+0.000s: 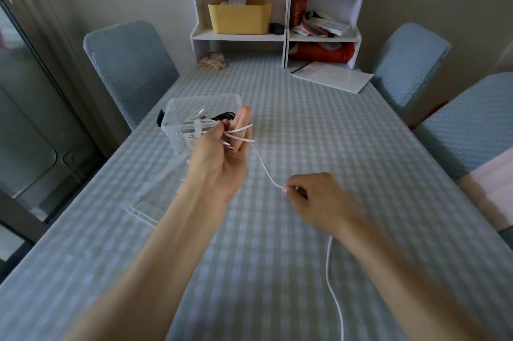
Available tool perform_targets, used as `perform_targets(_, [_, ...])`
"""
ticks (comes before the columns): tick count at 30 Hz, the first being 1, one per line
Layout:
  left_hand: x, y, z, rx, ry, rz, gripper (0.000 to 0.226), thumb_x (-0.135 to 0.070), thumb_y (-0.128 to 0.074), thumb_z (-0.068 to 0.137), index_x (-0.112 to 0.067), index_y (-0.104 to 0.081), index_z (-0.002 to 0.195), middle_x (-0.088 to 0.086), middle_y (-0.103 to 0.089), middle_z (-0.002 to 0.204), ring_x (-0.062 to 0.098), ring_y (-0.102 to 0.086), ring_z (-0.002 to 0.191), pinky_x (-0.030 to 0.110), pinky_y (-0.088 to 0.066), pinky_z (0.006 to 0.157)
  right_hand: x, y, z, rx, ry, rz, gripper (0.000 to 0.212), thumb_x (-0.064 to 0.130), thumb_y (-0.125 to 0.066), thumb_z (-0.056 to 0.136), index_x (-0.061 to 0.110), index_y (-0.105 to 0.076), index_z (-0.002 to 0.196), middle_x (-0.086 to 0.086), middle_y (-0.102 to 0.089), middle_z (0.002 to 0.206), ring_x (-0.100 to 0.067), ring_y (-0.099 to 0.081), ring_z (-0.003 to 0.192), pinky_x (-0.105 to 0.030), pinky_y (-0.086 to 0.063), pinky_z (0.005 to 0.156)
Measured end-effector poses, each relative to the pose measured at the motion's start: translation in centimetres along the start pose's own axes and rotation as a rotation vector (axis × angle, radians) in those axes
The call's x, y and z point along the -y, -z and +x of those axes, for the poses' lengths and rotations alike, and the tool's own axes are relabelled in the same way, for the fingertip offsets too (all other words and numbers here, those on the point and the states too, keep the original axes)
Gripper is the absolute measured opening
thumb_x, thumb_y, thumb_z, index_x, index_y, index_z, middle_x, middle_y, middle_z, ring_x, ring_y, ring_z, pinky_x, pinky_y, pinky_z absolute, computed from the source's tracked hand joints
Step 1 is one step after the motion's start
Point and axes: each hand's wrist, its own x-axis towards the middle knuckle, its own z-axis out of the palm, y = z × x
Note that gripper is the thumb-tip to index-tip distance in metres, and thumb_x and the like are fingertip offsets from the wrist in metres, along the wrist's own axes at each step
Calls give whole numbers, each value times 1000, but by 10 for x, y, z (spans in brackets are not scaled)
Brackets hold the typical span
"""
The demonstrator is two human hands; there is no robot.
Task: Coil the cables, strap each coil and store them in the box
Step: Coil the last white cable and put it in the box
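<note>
My left hand [222,157] is raised over the table and holds a few loops of a thin white cable [265,170] wound around its fingers. The cable runs down and right to my right hand [313,199], which pinches it between thumb and fingertip. From under my right wrist the cable trails toward the near table edge. Behind my left hand stands a clear plastic box [177,129], open on top, holding a white strapped coil and a black cable.
A clear lid [144,211] lies flat on the checked tablecloth left of my left forearm. A white shelf unit [277,18] with a yellow bin stands at the far end, papers [333,77] beside it. Blue-covered chairs flank the table.
</note>
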Motion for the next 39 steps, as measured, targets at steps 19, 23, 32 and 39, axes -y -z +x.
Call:
perform_targets(19, [21,21,6,79,109,367,14,1,-42,100,-2,-56,101,13,-75,88,15,-71,66,30,-59,73,-13,17,-7,-24,194,-104,24,34,-53,89,20,-73,88,4,-70,75,-14,-64,70,-36,-53,66])
perform_targets(23, [13,18,2,121,125,202,19,11,-39,97,0,-53,104,17,-72,90,12,-68,65,29,-60,72,-16,18,-6,1,58,63,18,31,-61,94,22,-75,88,13,-68,69,-1,-62,65,-20,-49,62])
perform_targets(32, [10,25,0,22,107,77,25,15,-37,96,4,-52,113,24,-68,111,18,-70,73,21,-58,61,-19,31,-2,-24,-353,542,29,26,-61,94,16,-71,68,3,-54,55,-4,-47,42,-18,-34,44])
perform_targets(39, [1,35,12,-90,-22,-36,26,11,-32,98,-2,-50,111,19,-68,120,8,-58,55,18,-47,49,-29,55,-10,294,-594,873,36,30,-51,97,10,-53,66,3,-28,46,-8,-27,32,-17,-19,33])
